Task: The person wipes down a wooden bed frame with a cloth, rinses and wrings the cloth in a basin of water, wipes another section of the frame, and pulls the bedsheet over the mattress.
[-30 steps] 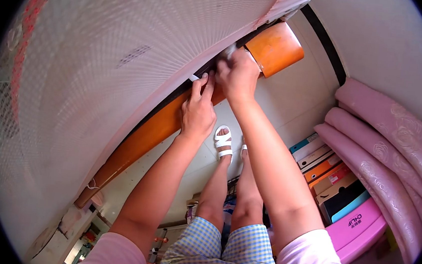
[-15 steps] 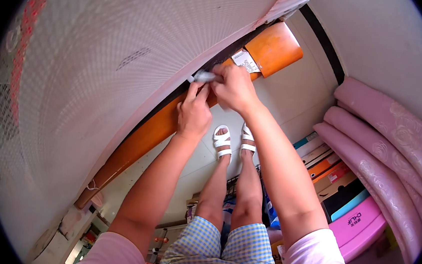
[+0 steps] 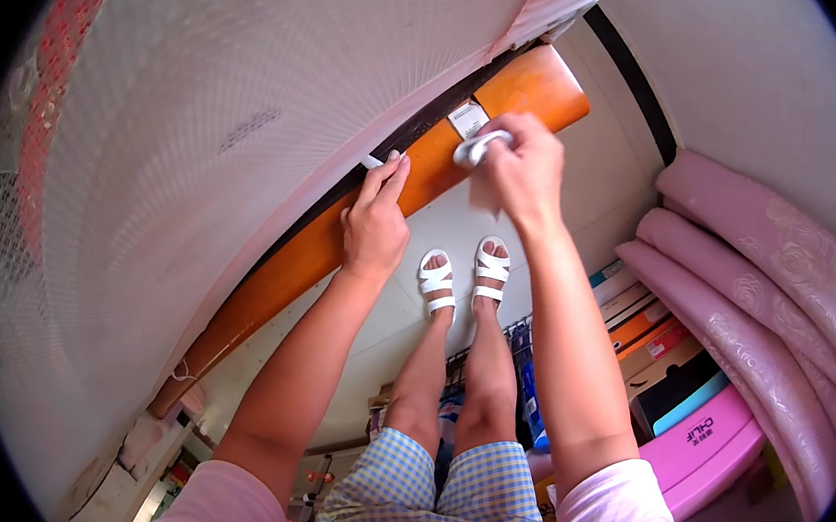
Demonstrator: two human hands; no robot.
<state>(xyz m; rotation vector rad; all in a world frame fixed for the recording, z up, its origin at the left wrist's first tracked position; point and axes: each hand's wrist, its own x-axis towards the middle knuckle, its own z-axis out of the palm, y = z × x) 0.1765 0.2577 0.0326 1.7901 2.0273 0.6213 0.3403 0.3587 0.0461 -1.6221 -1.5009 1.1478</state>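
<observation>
An orange wooden rail (image 3: 315,247) runs diagonally along the lower edge of a white mesh net (image 3: 285,80). My left hand (image 3: 378,228) rests at the rail, its fingertips pinching a short white strap (image 3: 372,162) by the net's dark border. To its right, over the rail's front edge, my right hand (image 3: 527,169) is closed on a looped white strip (image 3: 483,147). Motion smears the strip's hanging part, so I cannot tell whether it joins the white strap. A white printed label (image 3: 468,119) is on the rail just beyond the right hand.
My feet in white sandals (image 3: 438,281) stand on the pale tiled floor (image 3: 332,338). Rolled pink padding (image 3: 756,261) leans at the right above several stacked boxes (image 3: 654,346) and a pink box (image 3: 706,440). A thin white tie (image 3: 183,372) circles the rail's near end.
My right hand has moved right, away from my left hand, carrying the white strip with it. My left hand stays near the same spot on the rail. More of the rail shows between them.
</observation>
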